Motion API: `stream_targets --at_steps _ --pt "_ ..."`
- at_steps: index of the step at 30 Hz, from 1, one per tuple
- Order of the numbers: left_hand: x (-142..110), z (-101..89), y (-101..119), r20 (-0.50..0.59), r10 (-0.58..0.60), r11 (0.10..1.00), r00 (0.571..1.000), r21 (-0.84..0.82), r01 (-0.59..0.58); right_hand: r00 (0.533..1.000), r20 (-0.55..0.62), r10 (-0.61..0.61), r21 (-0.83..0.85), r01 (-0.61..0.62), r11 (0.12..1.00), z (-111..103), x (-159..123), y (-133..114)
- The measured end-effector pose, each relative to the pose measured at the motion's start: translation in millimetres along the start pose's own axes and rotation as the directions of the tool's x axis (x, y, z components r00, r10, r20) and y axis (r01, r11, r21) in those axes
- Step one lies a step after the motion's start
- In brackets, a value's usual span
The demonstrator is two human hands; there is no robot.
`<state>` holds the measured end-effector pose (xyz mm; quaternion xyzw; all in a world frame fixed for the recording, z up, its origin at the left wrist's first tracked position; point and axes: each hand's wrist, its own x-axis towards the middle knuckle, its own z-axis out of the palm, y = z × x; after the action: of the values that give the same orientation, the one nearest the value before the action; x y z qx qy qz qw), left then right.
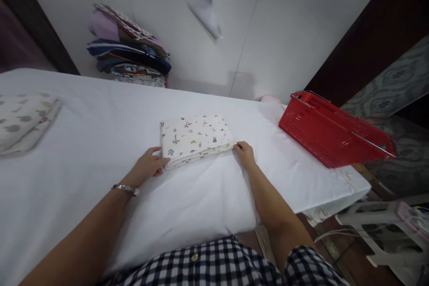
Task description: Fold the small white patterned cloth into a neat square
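Note:
A folded white cloth with small printed figures (pixel 196 139) lies on the white-covered table (pixel 100 143). My left hand (pixel 149 165) grips its near left corner, thumb on top and fingers curled under the edge. My right hand (pixel 244 154) pinches the near right corner. A metal bracelet sits on my left wrist.
A red plastic basket (pixel 331 132) lies tilted at the table's right end. Another folded patterned cloth (pixel 23 120) rests at the far left. A stack of folded colourful fabrics (pixel 129 51) stands against the white wall behind. A white plastic stool (pixel 382 228) is on the floor at right.

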<state>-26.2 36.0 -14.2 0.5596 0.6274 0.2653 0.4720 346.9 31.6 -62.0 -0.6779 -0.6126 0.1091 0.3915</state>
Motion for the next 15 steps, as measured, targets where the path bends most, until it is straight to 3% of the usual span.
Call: stream_targets --at_steps 4,9,12,15 --pt "0.5 0.4 -1.4 -0.008 0.008 1.0 1.0 -0.007 -0.008 1.0 -0.009 -0.006 0.044 0.006 0.999 0.8 -0.2 2.6" --pt "-3.2 0.9 1.2 -0.018 0.019 0.999 1.0 0.029 -0.019 0.993 -0.078 0.091 0.231 -0.07 0.97 -1.4 -4.3 -0.1" --pt "-5.5 1.3 4.7 -0.017 0.002 0.999 1.0 0.042 -0.001 0.982 -0.172 -0.071 0.11 0.091 0.99 -2.9 -6.7 -16.9" --pt "-7.4 2.3 7.7 -0.023 -0.011 0.999 1.0 0.046 0.012 0.96 -0.023 -0.278 -0.109 0.274 0.956 1.4 -8.9 -38.7"
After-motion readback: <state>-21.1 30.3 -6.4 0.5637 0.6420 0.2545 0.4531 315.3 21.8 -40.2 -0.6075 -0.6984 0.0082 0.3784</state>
